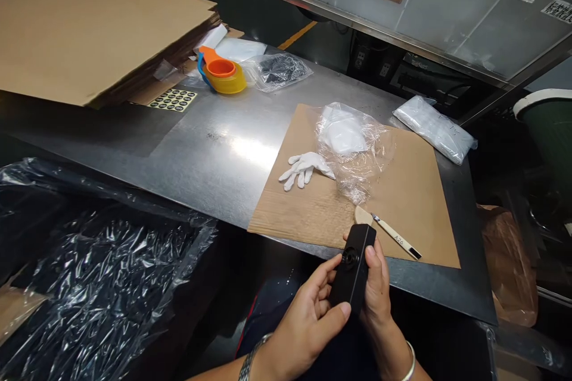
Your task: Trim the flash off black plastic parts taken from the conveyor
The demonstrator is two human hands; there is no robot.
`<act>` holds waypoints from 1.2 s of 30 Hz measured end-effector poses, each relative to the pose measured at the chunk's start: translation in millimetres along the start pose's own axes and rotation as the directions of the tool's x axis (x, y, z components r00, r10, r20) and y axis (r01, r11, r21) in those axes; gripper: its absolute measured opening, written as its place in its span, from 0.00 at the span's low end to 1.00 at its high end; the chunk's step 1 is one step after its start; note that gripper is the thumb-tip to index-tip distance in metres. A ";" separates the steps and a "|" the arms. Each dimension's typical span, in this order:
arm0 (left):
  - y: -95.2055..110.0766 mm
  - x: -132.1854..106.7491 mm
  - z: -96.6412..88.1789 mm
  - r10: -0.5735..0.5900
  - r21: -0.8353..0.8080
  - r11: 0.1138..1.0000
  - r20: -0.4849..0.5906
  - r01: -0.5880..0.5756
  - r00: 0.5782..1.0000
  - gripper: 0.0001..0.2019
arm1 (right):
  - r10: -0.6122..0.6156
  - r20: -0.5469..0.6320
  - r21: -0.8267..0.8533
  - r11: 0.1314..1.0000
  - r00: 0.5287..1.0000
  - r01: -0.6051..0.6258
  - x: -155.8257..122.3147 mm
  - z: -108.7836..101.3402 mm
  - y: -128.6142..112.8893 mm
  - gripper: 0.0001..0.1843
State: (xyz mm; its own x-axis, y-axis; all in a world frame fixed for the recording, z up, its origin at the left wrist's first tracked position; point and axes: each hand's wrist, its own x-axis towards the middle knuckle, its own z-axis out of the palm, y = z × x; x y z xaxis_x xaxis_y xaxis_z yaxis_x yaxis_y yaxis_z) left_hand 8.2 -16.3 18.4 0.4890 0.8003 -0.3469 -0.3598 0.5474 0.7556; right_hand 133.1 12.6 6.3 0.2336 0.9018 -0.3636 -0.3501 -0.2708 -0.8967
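Observation:
A black oblong plastic part with a round recess in its face is held up in front of the table's near edge. My left hand grips its left side and lower end, the thumb along the bottom. Around its right side my right hand is closed, thumb on the edge. Just beyond the part, on a cardboard sheet, lie a craft knife marked A26 and a small beige rounded piece. A white glove and a clear plastic bag with white contents lie farther back.
Stacked cardboard covers the table's far left. Near it are a tape roll in a dispenser, a sticker sheet and a bagged dark item. A plastic-wrapped packet lies at right. Dark plastic sheeting fills the lower left.

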 end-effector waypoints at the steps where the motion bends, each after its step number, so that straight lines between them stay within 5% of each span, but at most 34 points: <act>1: -0.7 -0.3 -0.3 0.003 0.005 1.000 0.001 -0.003 1.000 0.29 | 0.002 0.004 0.005 1.000 1.000 -0.002 0.0 0.1 0.2 0.19; 36: 10.7 -1.7 3.3 -0.005 0.067 0.998 -0.010 0.006 1.000 0.26 | -0.075 -0.006 -0.047 0.996 0.997 0.074 -4.2 -0.9 3.3 0.23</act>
State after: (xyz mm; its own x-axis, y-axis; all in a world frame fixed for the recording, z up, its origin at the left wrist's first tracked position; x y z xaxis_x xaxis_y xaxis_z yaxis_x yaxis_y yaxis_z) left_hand 6.2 -12.5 29.0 0.4826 0.7999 -0.3568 -0.3028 0.5346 0.7890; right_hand 131.8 7.6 4.7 0.2646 0.9174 -0.2971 -0.2889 -0.2185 -0.9321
